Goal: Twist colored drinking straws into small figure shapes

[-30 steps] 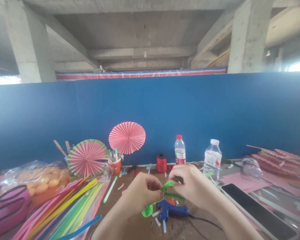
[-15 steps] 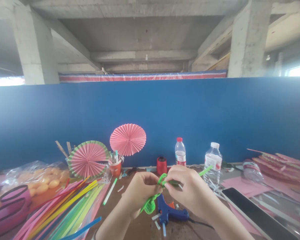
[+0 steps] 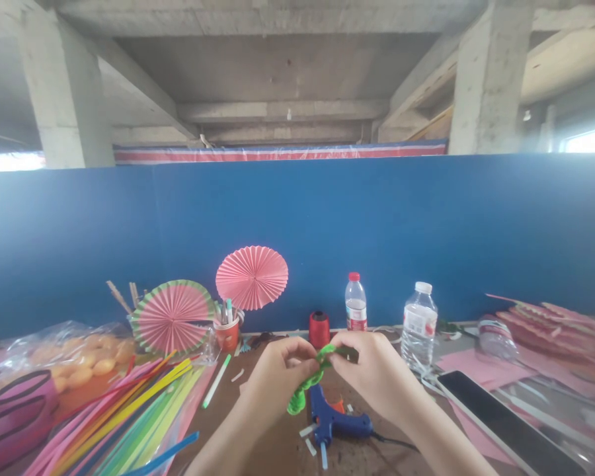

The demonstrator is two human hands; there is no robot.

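A flat blue partition (image 3: 297,218) backs the brown surface (image 3: 223,433). Above that, the left hand (image 3: 280,370) and right hand (image 3: 371,367) nearly meet near an angular blue plastic glue gun (image 3: 333,424), both pinching a fuzzy, coiled green chenille stem (image 3: 311,382) between them.

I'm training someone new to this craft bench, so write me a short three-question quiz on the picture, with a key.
1. Multiple choice: what do the left hand and right hand both pinch?
a) a white pen
b) a fuzzy green strip
c) a phone

2. True or false: in the picture, the red-capped bottle stands to the left of the white-capped bottle.

3. Fill in the colour: just below the hands in this view lies a ____ glue gun.

Key: 1 b; 2 true; 3 blue.
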